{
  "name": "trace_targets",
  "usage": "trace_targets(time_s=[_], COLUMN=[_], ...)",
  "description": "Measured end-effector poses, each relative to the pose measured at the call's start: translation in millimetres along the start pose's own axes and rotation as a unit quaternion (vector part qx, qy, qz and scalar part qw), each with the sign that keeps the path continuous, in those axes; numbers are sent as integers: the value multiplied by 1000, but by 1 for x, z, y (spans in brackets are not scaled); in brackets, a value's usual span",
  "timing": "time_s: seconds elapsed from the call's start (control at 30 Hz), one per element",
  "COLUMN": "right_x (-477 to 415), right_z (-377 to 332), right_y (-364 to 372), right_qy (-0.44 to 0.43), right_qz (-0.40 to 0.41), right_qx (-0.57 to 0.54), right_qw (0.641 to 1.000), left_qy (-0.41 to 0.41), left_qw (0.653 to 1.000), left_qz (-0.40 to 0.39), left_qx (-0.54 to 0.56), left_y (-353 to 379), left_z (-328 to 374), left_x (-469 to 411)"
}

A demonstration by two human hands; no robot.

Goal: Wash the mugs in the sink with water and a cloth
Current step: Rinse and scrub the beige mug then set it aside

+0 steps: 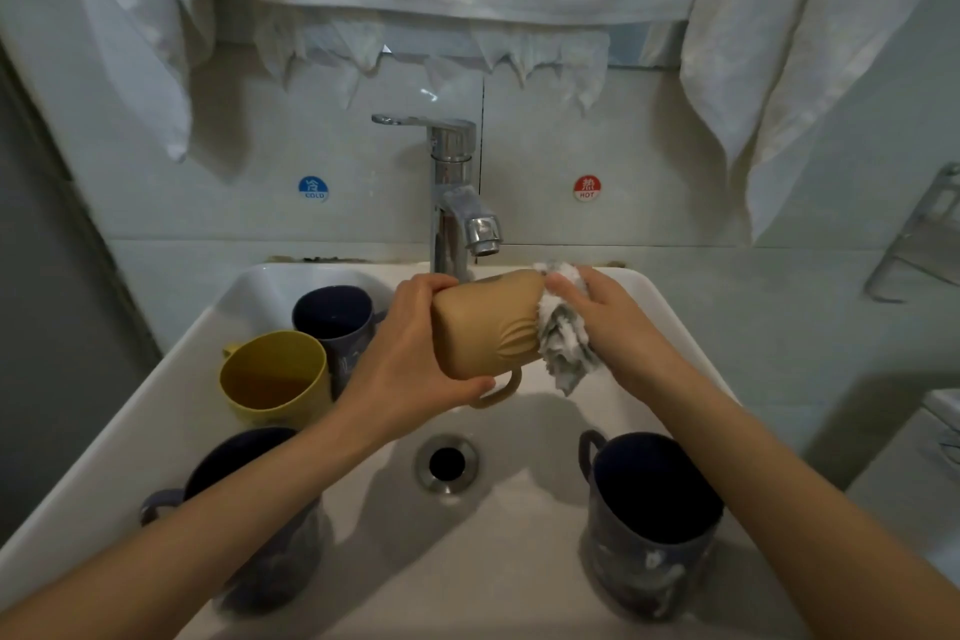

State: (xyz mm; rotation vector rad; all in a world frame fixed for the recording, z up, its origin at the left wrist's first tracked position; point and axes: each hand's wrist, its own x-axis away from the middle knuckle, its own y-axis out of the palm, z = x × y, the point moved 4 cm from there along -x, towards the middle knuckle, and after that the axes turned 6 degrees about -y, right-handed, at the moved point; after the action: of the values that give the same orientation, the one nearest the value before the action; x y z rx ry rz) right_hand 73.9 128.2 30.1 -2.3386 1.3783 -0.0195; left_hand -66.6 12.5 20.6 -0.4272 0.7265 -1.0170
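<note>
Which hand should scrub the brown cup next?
Right. The right hand holds the cloth pressed against one end of the tan mug. The left hand is busy gripping that mug sideways over the sink.

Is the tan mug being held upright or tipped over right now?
Tipped on its side. The left hand holds the tan mug horizontal, handle down, one end meeting the cloth in the right hand.

- Three dark blue mugs: far left (332, 322), near left (291, 561), near right (649, 520).
- One yellow mug (275, 379), left.
- One tan mug (483, 327).
- One cloth (563, 343).
- One tap (452, 187).
- One drain (447, 464).
- Two stickers: blue (312, 187), red (587, 187).
</note>
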Motion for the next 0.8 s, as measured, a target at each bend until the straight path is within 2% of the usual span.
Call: trace_targets(time_s=[0.07,0.1,0.17,0.23,0.3,0.33,0.4,0.43,0.5,0.63,0.73,0.8], right_x=[-2,-2,-4,-4,-3,-3,-1,-1,4,25,45,50], right_z=[3,2,1,-1,-3,-3,-5,-7,-12,-21,-34,-35], right_y=[0,0,-1,0,-1,-2,-3,-3,3,34,61,69], right_qy=[34,39,32,6,-27,-38,-71,-104,-169,-295,-377,-419], right_qz=[5,14,32,20,-6,-13,-8,5,20,-28,-87,-97], right_qx=[-115,-147,-189,-186,-118,-77,8,55,148,317,282,280], right_qw=[993,988,981,982,993,996,997,993,974,901,878,858], left_qy=[-47,-101,-223,-270,-264,-256,-214,-183,-133,-81,-62,-72], left_qw=[997,988,939,891,882,890,935,957,981,994,997,997], left_qz=[-37,-56,-90,-116,-109,-96,-69,-59,-43,-26,-32,-19], left_qx=[52,105,246,346,375,365,275,216,133,64,44,34], left_y=[4,6,8,12,12,12,9,7,4,6,18,19], left_z=[-4,-8,-14,-13,-11,-12,-14,-12,-10,-11,-18,-18], left_x=[-3,-5,-5,-2,0,0,-1,-1,0,1,2,4])
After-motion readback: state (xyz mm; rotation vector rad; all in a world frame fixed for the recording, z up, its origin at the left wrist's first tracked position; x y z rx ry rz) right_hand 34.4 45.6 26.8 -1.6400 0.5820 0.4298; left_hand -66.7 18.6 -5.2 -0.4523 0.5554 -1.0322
